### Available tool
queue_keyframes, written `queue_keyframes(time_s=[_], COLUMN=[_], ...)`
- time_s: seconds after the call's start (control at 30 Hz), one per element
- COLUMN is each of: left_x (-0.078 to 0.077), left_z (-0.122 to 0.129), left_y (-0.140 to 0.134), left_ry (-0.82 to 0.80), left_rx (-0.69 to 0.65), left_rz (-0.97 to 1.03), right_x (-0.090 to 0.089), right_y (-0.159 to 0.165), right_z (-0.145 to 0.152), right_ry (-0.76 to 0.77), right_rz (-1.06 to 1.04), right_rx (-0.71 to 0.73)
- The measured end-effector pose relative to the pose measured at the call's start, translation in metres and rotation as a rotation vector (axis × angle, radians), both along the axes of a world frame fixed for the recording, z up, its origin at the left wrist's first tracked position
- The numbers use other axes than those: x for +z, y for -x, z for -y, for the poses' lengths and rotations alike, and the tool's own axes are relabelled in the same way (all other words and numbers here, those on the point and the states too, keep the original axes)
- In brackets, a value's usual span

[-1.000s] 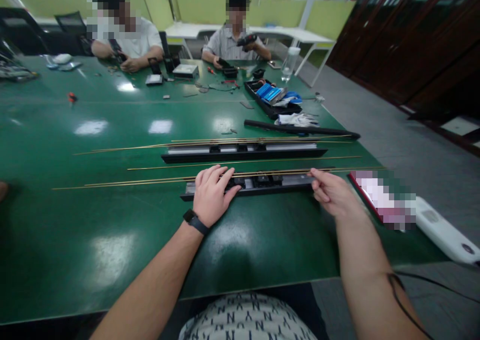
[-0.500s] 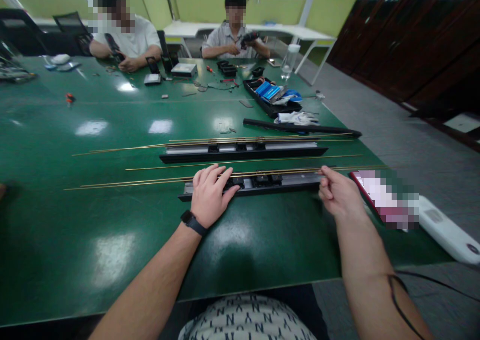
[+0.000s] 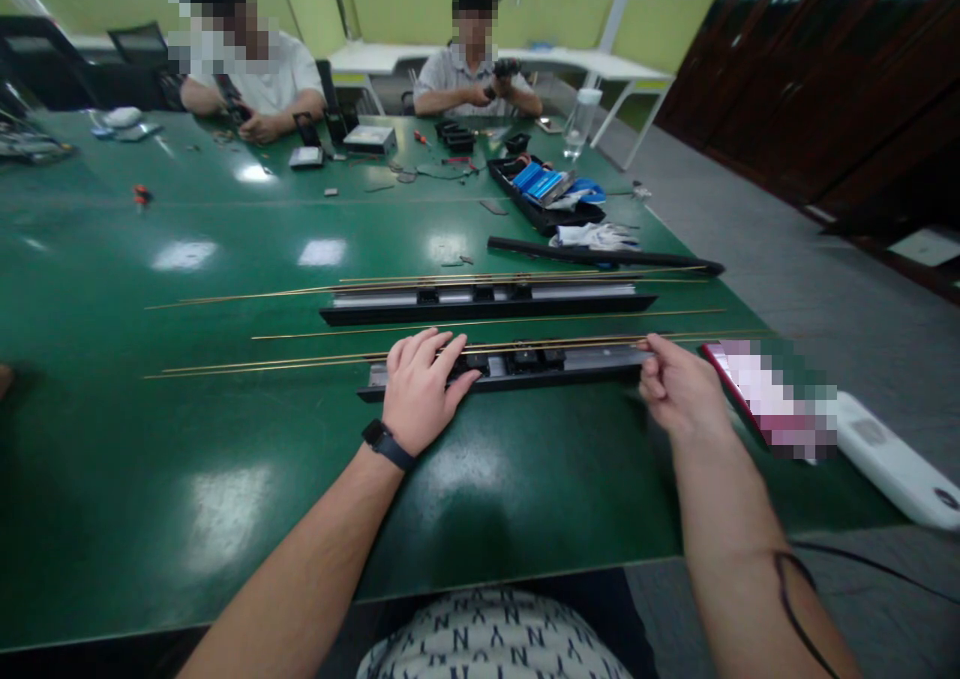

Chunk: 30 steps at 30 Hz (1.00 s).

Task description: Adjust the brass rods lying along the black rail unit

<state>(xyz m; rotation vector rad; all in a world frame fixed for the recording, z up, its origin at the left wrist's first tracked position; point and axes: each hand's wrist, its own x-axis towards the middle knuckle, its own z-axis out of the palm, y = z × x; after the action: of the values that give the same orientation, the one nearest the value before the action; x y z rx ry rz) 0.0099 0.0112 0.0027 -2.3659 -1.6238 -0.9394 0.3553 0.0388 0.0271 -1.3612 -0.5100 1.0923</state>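
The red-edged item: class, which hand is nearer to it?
Right: the right hand is just left of the red-edged item; the left hand is farther left, over the near rail.

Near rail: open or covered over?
Open on the side facing the camera: black blocks and a silver channel show inside the rail. Can't tell beneath the left hand.

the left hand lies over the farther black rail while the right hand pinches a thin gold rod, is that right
Not quite: in the head view, the left hand lies over the nearer black rail, not the farther one. The right hand does pinch a thin gold rod.
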Motion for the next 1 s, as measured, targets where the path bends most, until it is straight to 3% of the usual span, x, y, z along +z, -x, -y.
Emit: queue_keyframes(time_s=[0.13, 0.37, 0.6, 1.0], left_x=[-0.0017, -0.0015, -0.0010, -0.0007], left_z=[-0.0005, -0.0001, 0.0000, -0.0004], left_y=[0.0005, 0.0009, 0.0008, 0.0003], left_ry=[-0.001, 0.009, 0.002, 0.010], left_rx=[0.003, 0.002, -0.001, -0.001], left_rz=[0.005, 0.004, 0.001, 0.010], right_x=[-0.0021, -0.0025, -0.0046, -0.0031], right_y=[-0.0020, 0.0020, -0.0014, -0.0005], right_z=[-0.0007, 0.0021, -0.0001, -0.0004], right_ry=[0.009, -0.013, -0.009, 0.024], right_rz=[0.017, 0.041, 0.063, 0.060], right_rx=[-0.055, 0.078, -0.021, -0.039])
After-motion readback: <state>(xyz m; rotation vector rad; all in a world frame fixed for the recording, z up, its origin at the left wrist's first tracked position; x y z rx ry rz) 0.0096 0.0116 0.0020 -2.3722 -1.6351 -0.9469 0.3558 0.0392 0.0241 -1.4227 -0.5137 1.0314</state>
